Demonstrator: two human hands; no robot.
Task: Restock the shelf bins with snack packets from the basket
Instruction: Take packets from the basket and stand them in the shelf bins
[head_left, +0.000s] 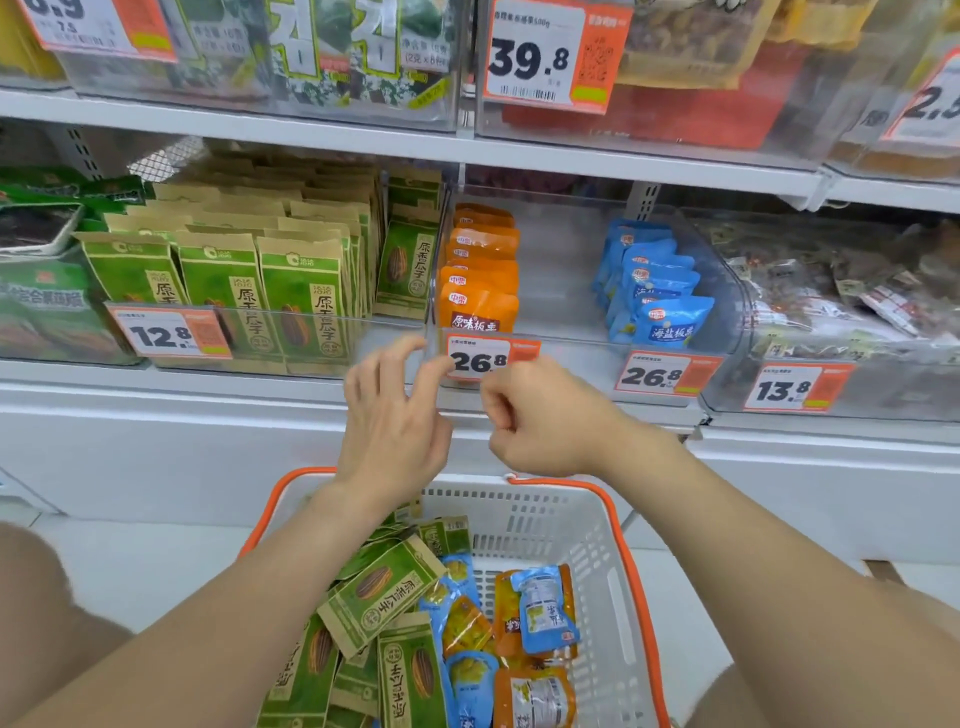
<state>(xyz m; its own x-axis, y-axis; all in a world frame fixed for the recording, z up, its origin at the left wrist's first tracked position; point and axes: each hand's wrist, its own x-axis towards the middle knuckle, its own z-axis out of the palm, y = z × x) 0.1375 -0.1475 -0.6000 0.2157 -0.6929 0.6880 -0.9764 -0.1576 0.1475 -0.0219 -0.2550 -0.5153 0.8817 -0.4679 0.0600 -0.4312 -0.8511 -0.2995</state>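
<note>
- left hand (389, 415): raised over the basket (597, 519), close to the front lip of the clear bin (561, 280); fingers spread and loosely straight, holding nothing.
- right hand (535, 421): just beside the left, before the price tag (478, 361); fingers curled into a loose fist, nothing visible in it.
- progress, as judged: partway.
  - the green packets on the shelf (270, 291) look nearly full.
  - the orange row (480, 291) and blue row (660, 306) are short, with bare bin floor between them.
- still to do: the basket holds a heap of green packets (379, 592), blue packets (543, 613) and orange packets (530, 696).
- orientation on the shelf: packets stand upright, long axis vertical, printed faces to the front, filed one behind another.
- orientation in the basket: packets lie flat and mixed. the top green one is aslant, long axis from lower left to upper right. each would need turning upright before it is filed.
</note>
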